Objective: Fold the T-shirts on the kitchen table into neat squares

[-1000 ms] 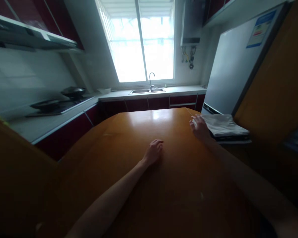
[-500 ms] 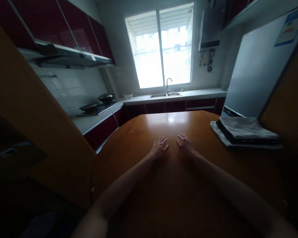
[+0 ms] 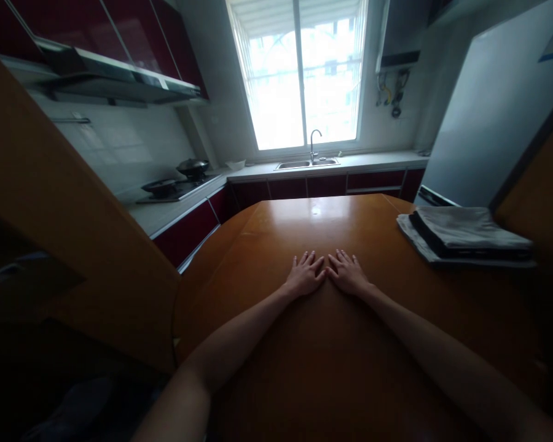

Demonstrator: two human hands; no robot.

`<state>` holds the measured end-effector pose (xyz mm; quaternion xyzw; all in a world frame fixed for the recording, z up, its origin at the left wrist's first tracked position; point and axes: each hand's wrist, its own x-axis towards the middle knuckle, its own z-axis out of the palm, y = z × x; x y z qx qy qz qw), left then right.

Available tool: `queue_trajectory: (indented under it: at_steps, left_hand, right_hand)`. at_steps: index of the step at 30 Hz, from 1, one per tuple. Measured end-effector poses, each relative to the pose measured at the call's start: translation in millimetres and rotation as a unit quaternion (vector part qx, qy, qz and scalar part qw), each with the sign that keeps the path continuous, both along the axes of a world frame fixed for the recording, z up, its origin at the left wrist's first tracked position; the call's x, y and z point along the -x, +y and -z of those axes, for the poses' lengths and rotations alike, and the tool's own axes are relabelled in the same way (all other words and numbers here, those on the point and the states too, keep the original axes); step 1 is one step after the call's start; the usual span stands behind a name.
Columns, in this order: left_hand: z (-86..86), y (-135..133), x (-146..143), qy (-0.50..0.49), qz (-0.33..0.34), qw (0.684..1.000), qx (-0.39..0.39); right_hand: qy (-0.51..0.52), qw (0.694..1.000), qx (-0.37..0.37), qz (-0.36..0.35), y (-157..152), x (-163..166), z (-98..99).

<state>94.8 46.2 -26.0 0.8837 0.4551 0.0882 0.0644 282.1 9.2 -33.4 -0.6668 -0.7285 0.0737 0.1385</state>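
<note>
The glossy orange-brown wooden desk (image 3: 276, 236) supports the bare left hand (image 3: 305, 275) and bare right hand (image 3: 348, 274) at its middle, palms down, fingers spread, seemingly just resting. Folded grey-and-black cloths (image 3: 463, 227) lie stacked near its right edge, perhaps for tidiness.

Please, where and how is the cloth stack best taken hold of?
Probably at the left edge of the cloth stack, with the right hand coming from the left: fingers under the bottom layer, thumb on top. The stack lies flat, its bottom layer juts out there, and that edge faces the hand.
</note>
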Motion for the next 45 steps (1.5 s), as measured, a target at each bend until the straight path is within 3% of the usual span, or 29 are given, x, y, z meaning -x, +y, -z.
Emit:
queue_trajectory:
  at_steps: [23,35,41,45]
  left_hand:
    - [-10.8,1,-2,0.006,0.007,1.0,0.005]
    - [2.6,29,-2,0.049,0.019,0.998,-0.044]
    - [-1.6,28,-2,0.063,0.016,0.997,-0.038]
    - [-4.9,25,-3,0.065,0.012,0.997,-0.033]
  right_hand:
    - [0.015,1.0,0.004,-0.001,-6,-1,-15.0]
    - [0.047,0.999,-0.026,-0.008,2,-5,-18.1]
    - [0.137,0.981,-0.128,0.059,12,-18,-23.2]
    - [0.134,0.941,-0.25,0.183,14,-73,-37.5]
